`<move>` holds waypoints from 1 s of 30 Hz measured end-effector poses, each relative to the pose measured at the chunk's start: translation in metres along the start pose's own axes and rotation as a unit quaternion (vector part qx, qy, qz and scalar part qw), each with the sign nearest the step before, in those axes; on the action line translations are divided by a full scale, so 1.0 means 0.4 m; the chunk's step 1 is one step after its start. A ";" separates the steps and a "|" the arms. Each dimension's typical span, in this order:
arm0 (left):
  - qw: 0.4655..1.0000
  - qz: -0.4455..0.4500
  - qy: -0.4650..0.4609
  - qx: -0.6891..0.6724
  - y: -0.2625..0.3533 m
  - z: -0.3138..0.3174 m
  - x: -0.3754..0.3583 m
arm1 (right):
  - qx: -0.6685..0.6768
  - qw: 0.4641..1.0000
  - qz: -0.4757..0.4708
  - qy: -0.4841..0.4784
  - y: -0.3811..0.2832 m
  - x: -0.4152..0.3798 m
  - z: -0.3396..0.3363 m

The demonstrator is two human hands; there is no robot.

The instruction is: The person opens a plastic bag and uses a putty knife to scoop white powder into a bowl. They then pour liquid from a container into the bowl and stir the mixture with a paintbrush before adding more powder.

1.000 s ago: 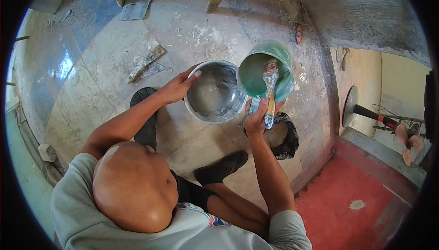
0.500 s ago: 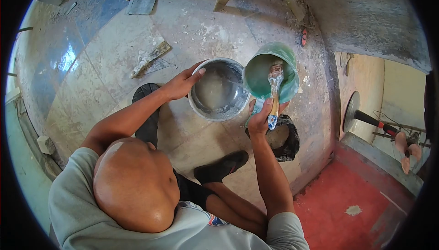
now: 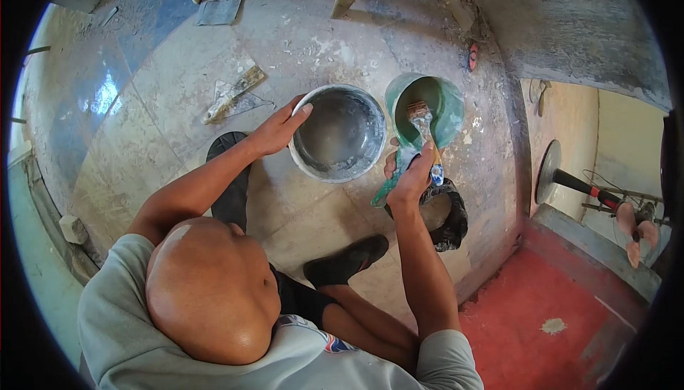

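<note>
we've got our left hand (image 3: 276, 133) gripping the bowl (image 3: 336, 177) by its rim, and our right, just beside it, clutching the green jug (image 3: 457, 108) plus brush (image 3: 422, 120), brush handle angled back our way

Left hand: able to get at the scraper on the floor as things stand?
Probably yes. The scraper lies close beyond the left hand, with nothing visible between them, but that hand is on the bowl's rim and would likely need to let go.

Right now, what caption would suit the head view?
Left hand on the bucket's rim, right hand holding green pot and brush.
</note>
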State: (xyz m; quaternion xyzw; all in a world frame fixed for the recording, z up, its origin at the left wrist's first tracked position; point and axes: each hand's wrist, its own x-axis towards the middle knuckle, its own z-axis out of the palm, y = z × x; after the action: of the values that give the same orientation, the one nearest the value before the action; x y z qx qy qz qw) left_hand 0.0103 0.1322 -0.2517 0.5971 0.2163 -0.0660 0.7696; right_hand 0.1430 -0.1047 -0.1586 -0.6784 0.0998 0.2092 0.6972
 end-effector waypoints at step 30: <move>0.977 0.002 0.207 0.056 -0.011 -0.117 -0.010 | 0.034 0.987 0.154 -0.032 0.115 0.041 -0.117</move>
State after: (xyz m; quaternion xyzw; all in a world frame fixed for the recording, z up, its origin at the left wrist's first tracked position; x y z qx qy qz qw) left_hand -0.0069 0.1749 -0.2629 0.6407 0.3656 0.0489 0.6734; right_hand 0.1447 -0.1487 -0.2100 -0.6239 0.1877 0.3317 0.6823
